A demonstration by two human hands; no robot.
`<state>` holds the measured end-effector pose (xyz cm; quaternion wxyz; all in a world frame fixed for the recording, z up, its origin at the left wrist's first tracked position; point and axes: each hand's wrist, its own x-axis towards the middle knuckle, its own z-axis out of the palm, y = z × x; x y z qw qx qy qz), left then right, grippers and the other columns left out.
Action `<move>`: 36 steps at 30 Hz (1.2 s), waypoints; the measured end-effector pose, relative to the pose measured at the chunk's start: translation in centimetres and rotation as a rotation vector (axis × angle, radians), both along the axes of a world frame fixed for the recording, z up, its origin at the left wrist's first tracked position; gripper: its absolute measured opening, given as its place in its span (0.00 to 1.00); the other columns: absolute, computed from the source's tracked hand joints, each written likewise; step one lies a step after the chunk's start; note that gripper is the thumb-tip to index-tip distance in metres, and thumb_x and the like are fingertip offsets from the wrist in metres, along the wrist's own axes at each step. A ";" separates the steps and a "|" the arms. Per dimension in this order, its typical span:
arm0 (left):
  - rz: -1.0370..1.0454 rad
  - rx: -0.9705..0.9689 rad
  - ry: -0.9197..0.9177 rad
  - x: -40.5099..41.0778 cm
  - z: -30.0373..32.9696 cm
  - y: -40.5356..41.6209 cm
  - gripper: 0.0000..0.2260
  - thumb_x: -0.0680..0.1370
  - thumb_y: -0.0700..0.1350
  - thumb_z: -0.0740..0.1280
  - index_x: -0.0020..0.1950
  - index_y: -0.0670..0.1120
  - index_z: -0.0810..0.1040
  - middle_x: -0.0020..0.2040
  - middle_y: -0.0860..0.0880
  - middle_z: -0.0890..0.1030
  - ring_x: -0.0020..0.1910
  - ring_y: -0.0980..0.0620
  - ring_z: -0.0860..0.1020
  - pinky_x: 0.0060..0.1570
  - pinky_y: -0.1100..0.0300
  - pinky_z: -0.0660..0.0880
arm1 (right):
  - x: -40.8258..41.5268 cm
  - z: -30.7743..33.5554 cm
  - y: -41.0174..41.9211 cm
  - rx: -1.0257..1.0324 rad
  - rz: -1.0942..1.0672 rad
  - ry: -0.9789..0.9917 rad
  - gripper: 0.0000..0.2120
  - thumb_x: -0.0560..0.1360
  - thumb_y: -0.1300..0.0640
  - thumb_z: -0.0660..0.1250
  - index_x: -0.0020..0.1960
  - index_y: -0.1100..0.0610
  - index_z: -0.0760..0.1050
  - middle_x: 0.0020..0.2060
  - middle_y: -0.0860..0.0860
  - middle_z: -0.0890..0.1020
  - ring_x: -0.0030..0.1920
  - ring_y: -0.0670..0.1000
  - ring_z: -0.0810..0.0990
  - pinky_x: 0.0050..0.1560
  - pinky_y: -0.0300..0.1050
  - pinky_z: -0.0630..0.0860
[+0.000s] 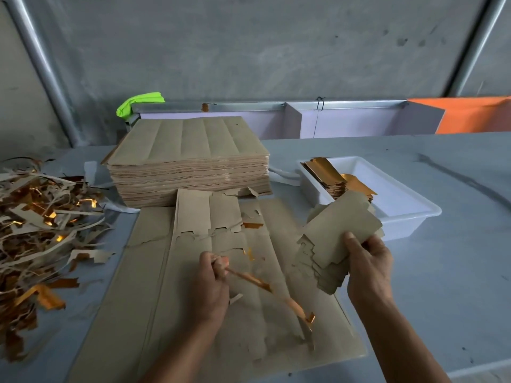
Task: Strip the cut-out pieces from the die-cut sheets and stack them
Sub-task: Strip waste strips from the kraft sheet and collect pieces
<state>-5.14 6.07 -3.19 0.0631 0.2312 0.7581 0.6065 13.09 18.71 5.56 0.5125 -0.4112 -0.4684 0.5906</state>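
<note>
Nearest, the left hand (pixel 211 275) pinches a flimsy waste strip (pixel 265 288) over the die-cut sheet (pixel 166 286) on the table (pixel 442 272), while the right hand (pixel 369 262) grips the light, bendy cut-out pieces (pixel 336 239), probably best held by their edges.

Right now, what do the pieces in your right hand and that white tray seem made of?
Cut-out pieces: thin card, probably; matte grey-brown backs, with shiny gold faces on those in the tray. White tray: likely moulded plastic, judging by its smooth, rounded rim.
</note>
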 end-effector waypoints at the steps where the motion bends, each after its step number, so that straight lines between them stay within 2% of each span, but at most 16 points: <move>1: -0.004 -0.003 -0.013 0.0 0.0 0.0 0.08 0.80 0.41 0.58 0.42 0.49 0.68 0.42 0.48 0.81 0.45 0.42 0.80 0.49 0.45 0.77 | 0.2 0.1 0.3 0.009 0.020 0.001 0.09 0.78 0.63 0.62 0.57 0.56 0.72 0.46 0.48 0.79 0.45 0.47 0.78 0.43 0.43 0.76; 3: -0.014 0.049 -0.062 0.2 0.2 0.1 0.04 0.78 0.47 0.59 0.43 0.49 0.69 0.43 0.48 0.80 0.45 0.46 0.80 0.50 0.45 0.77 | 0.4 0.1 0.7 0.040 0.067 -0.023 0.14 0.78 0.66 0.62 0.62 0.56 0.69 0.49 0.48 0.78 0.49 0.47 0.78 0.42 0.41 0.76; 6: 0.022 0.243 -0.179 0.2 0.9 0.0 0.07 0.79 0.38 0.61 0.47 0.50 0.70 0.48 0.47 0.78 0.44 0.50 0.79 0.47 0.51 0.77 | 0.4 0.1 1.0 0.072 0.152 -0.063 0.21 0.76 0.68 0.63 0.64 0.51 0.65 0.52 0.49 0.77 0.52 0.50 0.77 0.40 0.41 0.77; 8: 0.054 0.358 -0.235 0.0 1.7 -0.1 0.07 0.81 0.37 0.59 0.50 0.49 0.71 0.50 0.51 0.75 0.48 0.50 0.78 0.43 0.53 0.76 | 0.3 0.1 1.0 0.097 0.235 -0.086 0.25 0.76 0.69 0.63 0.65 0.46 0.63 0.53 0.50 0.76 0.52 0.51 0.77 0.38 0.42 0.78; 12: 0.104 0.388 -0.088 0.9 4.0 0.5 0.04 0.81 0.39 0.60 0.53 0.45 0.73 0.52 0.47 0.77 0.49 0.53 0.76 0.50 0.54 0.74 | -0.7 0.4 0.8 0.186 0.373 -0.179 0.40 0.75 0.71 0.63 0.73 0.37 0.53 0.64 0.52 0.69 0.53 0.49 0.76 0.49 0.58 0.79; 13: 0.067 0.391 -0.043 1.5 4.8 0.7 0.03 0.80 0.41 0.61 0.52 0.46 0.74 0.50 0.48 0.79 0.48 0.56 0.76 0.50 0.58 0.74 | -1.0 0.5 0.7 0.210 0.413 -0.187 0.41 0.75 0.71 0.64 0.73 0.36 0.51 0.66 0.50 0.68 0.53 0.48 0.76 0.49 0.56 0.79; 15: -0.131 0.376 -0.042 3.0 6.3 1.4 0.05 0.78 0.50 0.64 0.52 0.51 0.74 0.47 0.55 0.80 0.46 0.61 0.78 0.48 0.69 0.73 | -1.7 0.4 0.5 0.238 0.503 -0.163 0.44 0.75 0.71 0.64 0.72 0.32 0.49 0.63 0.45 0.70 0.53 0.46 0.76 0.43 0.43 0.80; 17: -0.328 0.290 -0.108 4.6 6.8 2.3 0.09 0.77 0.55 0.65 0.53 0.52 0.73 0.46 0.60 0.81 0.46 0.66 0.78 0.44 0.74 0.72 | -2.2 0.3 0.1 0.232 0.572 -0.149 0.44 0.75 0.70 0.65 0.71 0.30 0.49 0.58 0.39 0.72 0.54 0.46 0.77 0.41 0.41 0.80; 18: -0.376 0.258 -0.167 5.4 6.7 2.7 0.07 0.78 0.54 0.65 0.52 0.53 0.73 0.46 0.62 0.81 0.47 0.66 0.78 0.44 0.74 0.72 | -2.3 0.2 0.0 0.216 0.580 -0.145 0.44 0.74 0.69 0.66 0.72 0.31 0.49 0.57 0.39 0.73 0.55 0.48 0.77 0.45 0.47 0.81; 20: -0.363 0.278 -0.308 6.7 6.2 3.0 0.04 0.80 0.45 0.64 0.54 0.51 0.74 0.49 0.55 0.82 0.49 0.58 0.80 0.45 0.69 0.75 | -2.6 0.0 -0.4 0.151 0.557 -0.103 0.40 0.73 0.69 0.67 0.74 0.39 0.55 0.55 0.44 0.78 0.56 0.51 0.78 0.52 0.56 0.79; 23: -0.294 0.321 -0.311 7.3 5.6 3.1 0.11 0.79 0.37 0.62 0.60 0.48 0.71 0.54 0.49 0.81 0.51 0.55 0.80 0.47 0.67 0.77 | -3.1 -0.1 -1.2 0.043 0.518 -0.049 0.25 0.71 0.69 0.68 0.64 0.50 0.71 0.45 0.45 0.84 0.47 0.48 0.82 0.40 0.46 0.79; 28: -0.496 0.331 -0.277 5.9 6.1 2.5 0.25 0.80 0.34 0.60 0.66 0.62 0.63 0.60 0.66 0.73 0.56 0.69 0.75 0.50 0.72 0.73 | -3.6 0.6 -2.1 -0.314 0.627 0.185 0.07 0.71 0.66 0.68 0.47 0.58 0.79 0.37 0.53 0.86 0.36 0.50 0.85 0.31 0.45 0.80; 30: -0.590 0.296 -0.290 5.4 5.8 1.8 0.31 0.79 0.30 0.58 0.70 0.63 0.61 0.63 0.69 0.70 0.61 0.67 0.73 0.53 0.71 0.72 | -3.6 0.8 -2.1 -0.275 0.595 0.070 0.06 0.72 0.65 0.69 0.46 0.55 0.77 0.34 0.49 0.85 0.34 0.48 0.84 0.31 0.45 0.79; 32: -0.696 0.186 -0.257 5.3 5.5 1.0 0.36 0.78 0.29 0.58 0.75 0.62 0.51 0.66 0.70 0.64 0.63 0.70 0.69 0.55 0.73 0.70 | -3.7 1.1 -2.0 -0.193 0.549 -0.072 0.08 0.71 0.63 0.71 0.46 0.53 0.76 0.34 0.48 0.84 0.35 0.47 0.82 0.31 0.43 0.76; 34: -0.756 0.050 -0.223 5.2 5.2 0.1 0.37 0.80 0.34 0.60 0.75 0.62 0.41 0.68 0.70 0.55 0.62 0.77 0.64 0.53 0.78 0.67 | -3.8 1.3 -1.8 -0.142 0.544 -0.116 0.08 0.71 0.64 0.72 0.46 0.54 0.76 0.34 0.47 0.83 0.33 0.45 0.82 0.27 0.41 0.76; 36: -0.731 -0.095 -0.105 4.8 5.7 -1.1 0.36 0.80 0.43 0.63 0.74 0.62 0.40 0.71 0.65 0.51 0.67 0.69 0.62 0.57 0.76 0.67 | -3.6 1.5 -1.2 -0.137 0.491 -0.113 0.09 0.71 0.65 0.72 0.44 0.53 0.76 0.34 0.48 0.83 0.32 0.46 0.82 0.26 0.42 0.76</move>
